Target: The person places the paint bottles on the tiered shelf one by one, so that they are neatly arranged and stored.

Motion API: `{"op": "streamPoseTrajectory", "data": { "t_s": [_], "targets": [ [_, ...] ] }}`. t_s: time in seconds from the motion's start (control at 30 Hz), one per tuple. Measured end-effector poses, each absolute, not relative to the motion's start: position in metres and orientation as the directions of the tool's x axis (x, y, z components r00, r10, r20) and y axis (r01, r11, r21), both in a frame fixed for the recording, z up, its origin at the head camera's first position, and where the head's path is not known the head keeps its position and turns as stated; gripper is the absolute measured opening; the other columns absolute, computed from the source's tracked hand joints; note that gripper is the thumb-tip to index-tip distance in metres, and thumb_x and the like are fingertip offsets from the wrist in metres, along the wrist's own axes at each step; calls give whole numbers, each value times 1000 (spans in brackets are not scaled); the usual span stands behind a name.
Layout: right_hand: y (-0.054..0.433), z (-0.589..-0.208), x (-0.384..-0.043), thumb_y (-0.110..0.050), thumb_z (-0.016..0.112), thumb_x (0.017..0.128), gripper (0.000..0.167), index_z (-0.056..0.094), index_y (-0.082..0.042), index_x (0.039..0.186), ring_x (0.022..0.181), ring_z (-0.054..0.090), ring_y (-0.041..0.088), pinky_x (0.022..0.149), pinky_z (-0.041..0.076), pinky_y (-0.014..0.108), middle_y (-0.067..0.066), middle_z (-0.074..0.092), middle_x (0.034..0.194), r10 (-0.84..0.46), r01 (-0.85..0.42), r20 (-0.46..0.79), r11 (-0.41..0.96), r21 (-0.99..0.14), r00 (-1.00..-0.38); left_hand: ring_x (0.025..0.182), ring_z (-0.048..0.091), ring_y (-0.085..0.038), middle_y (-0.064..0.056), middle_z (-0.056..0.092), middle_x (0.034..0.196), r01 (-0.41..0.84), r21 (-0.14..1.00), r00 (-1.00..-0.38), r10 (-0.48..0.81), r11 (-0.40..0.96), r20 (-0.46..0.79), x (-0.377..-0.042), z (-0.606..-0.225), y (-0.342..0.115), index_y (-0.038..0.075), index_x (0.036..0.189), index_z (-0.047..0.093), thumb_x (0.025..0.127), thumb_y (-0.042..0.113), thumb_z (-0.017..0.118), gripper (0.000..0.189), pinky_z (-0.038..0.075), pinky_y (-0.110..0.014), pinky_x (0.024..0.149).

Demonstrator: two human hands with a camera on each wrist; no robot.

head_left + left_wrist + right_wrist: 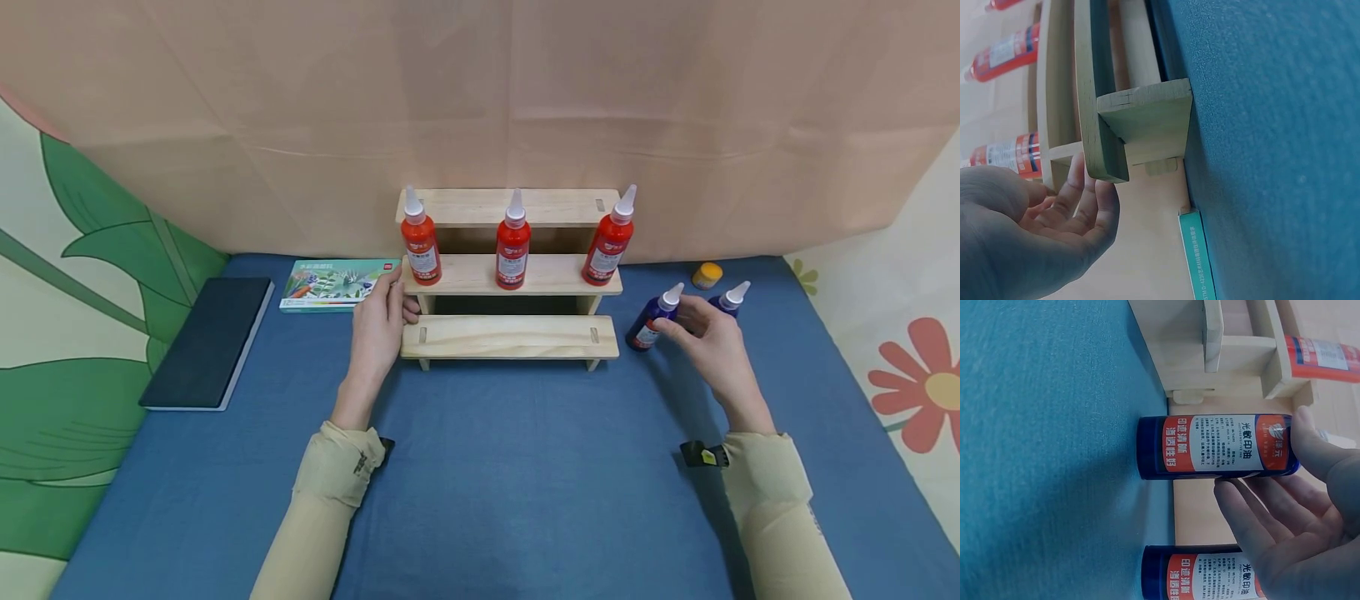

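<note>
Blue bottle (pixel 1222 445): clamped between thumb and fingers of the right grip (pixel 708 333); contents hidden.
Bottle writing: 光敏印油, 印迹清晰, 渗透性好.
Second blue bottle (pixel 1200 575): just right of the right grip, similarly labelled.
Red bottles (pixel 513 258): three, on the middle shelf of the wooden stand (pixel 510 337), left of the right grip.
Left grip (pixel 381 317): touching the stand's left end; whether clamped, cannot tell.
Green box (pixel 330 283): just beyond the left grip, side marked "D-4236".

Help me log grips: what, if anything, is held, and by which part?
The right hand holds the left blue bottle by its upper body. The left hand is at the left end of the shelf; grip unclear.
</note>
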State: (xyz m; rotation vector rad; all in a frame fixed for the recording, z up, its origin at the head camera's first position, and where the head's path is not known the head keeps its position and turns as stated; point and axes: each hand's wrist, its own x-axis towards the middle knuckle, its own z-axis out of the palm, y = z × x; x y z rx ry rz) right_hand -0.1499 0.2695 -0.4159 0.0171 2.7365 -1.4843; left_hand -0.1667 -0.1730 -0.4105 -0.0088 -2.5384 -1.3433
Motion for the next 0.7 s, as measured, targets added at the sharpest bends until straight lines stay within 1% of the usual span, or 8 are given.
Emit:
{"op": "streamPoseTrajectory", "data": {
  "t_s": [0.37, 0.7],
  "targets": [
    [269, -416, -150, -31, 70, 106, 65, 49, 3, 157, 137, 55, 48, 110, 44, 65, 29, 56, 151, -1, 17, -21, 551, -835, -1000, 78, 75, -34, -22, 74, 93, 136, 810, -963, -116, 570, 243, -167, -411, -174, -5, 154, 51, 117, 14, 46, 42, 48, -14, 67],
    [267, -416, -149, -26, 69, 107, 58, 52, 5, 153, 134, 58, 47, 109, 45, 64, 29, 59, 147, 25, 1, 16, 559, -829, -1000, 78, 74, -33, -22, 74, 93, 134, 807, -963, -116, 576, 243, -167, -411, -173, -6, 154, 51, 117, 14, 46, 42, 49, -16, 67]
  ]
}}
